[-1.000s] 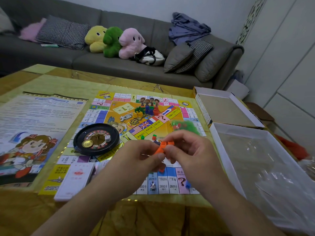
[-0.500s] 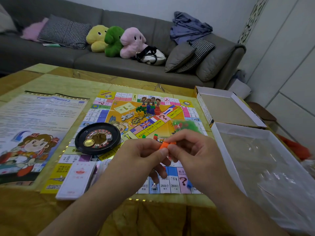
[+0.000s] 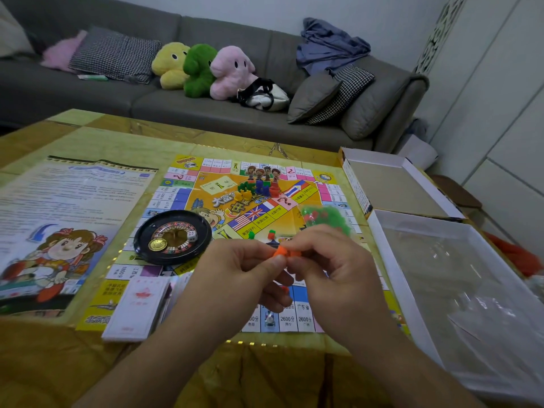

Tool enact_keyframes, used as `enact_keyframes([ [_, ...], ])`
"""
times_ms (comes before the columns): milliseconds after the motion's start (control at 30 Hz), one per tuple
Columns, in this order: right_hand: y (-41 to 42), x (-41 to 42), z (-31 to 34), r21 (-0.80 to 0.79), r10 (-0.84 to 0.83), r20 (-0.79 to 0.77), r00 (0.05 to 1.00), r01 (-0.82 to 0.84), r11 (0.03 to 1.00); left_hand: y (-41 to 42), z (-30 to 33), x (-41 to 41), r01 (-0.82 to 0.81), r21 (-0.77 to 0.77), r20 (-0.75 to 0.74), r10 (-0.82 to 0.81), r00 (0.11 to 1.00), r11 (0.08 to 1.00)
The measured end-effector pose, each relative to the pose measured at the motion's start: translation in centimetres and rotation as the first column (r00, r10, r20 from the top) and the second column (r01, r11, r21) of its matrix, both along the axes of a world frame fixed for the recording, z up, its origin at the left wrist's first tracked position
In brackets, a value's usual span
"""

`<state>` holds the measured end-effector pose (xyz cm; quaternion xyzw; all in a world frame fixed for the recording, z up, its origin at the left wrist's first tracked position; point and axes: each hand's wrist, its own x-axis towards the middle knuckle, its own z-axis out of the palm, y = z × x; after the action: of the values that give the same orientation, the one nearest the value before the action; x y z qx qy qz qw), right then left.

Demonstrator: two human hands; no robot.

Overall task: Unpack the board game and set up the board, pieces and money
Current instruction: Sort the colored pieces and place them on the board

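Two hands meet low over the near edge of the game board (image 3: 206,207), and between them they pinch a small orange plastic piece (image 3: 284,252): the left hand (image 3: 235,275) nips it with thumb and forefinger, the right hand (image 3: 332,269) curls its fingers onto it from the other side. Just left of the left wrist a stack of white cards (image 3: 138,304) lies partly on the board's near corner. Beyond the hands sits a black roulette wheel (image 3: 172,235) holding a gold coin and a white die, and to its right a clear bag of green and red pieces (image 3: 326,216) rests on the board. Farther in, coloured pawns (image 3: 256,188) cluster at the board's centre. A printed rule sheet (image 3: 73,219) lies flat to the left. On the right the open box tray (image 3: 391,260) holds clear plastic, with the box lid (image 3: 394,189) behind it. A grey sofa (image 3: 176,104) with three plush toys stands beyond the table.
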<state>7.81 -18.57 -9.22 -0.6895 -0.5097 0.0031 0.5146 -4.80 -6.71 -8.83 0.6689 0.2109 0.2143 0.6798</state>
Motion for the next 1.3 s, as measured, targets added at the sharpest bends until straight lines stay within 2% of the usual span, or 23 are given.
enact_keyframes([
  [200, 0.1, -0.8, -0.7, 0.006, -0.01, 0.06, 0.998, 0.01, 1.0, -0.1, -0.1, -0.1, -0.022, -0.068, -0.002, 0.022, 1.0, 0.997],
  [400, -0.5, 0.2, 0.2, -0.057, -0.016, 0.124, 0.992, 0.023, 0.998, 0.5, 0.2, -0.1, 0.021, -0.025, -0.043, -0.022, 0.999, 0.999],
  [433, -0.6, 0.4, 0.5, -0.061, -0.035, 0.083, 0.996, 0.04, 0.997, 0.5, 0.4, 0.0, 0.028, -0.017, -0.052, -0.028, 0.998, 0.999],
  [500, -0.7, 0.8, 1.1, -0.053, -0.084, -0.096, 0.992, 0.079, 0.995, 0.5, 0.6, 0.2, 0.036, -0.003, -0.065, -0.036, 0.997, 0.999],
  [600, -0.8, 1.1, 1.7, 0.027, -0.061, -0.403, 0.913, 0.078, 0.997, 0.4, 0.6, 0.3, 0.066, 0.021, -0.076, -0.064, 0.995, 0.998],
  [767, -0.5, 0.3, 1.5, 0.053, 0.013, -0.614, 0.789, 0.025, 0.998, 0.0, 0.7, 0.4, 0.11, 0.017, -0.031, -0.109, 0.994, 0.994],
  [900, -0.1, 0.1, 0.8, 0.089, 0.06, -0.691, 0.721, 0.002, 0.996, 0.1, 0.6, 0.4, 0.1, 0.056, -0.006, -0.1, 0.995, 0.993],
  [1000, -0.2, 0.1, 1.3, 0.101, 0.08, -0.675, 0.734, -0.015, 0.995, 0.1, 0.5, 0.3, 0.098, 0.06, -0.011, -0.098, 0.995, 0.993],
  [1200, -0.5, 0.2, 2.0, 0.06, -0.025, -0.472, 0.881, 0.061, 0.996, 0.1, 0.8, 0.1, 0.106, 0.039, -0.005, -0.106, 0.994, 0.994],
  [1300, -0.5, 0.1, 2.2, 0.069, -0.017, -0.414, 0.91, 0.05, 0.996, 0.2, 0.7, 0.1, 0.117, 0.053, -0.02, -0.116, 0.993, 0.992],
])
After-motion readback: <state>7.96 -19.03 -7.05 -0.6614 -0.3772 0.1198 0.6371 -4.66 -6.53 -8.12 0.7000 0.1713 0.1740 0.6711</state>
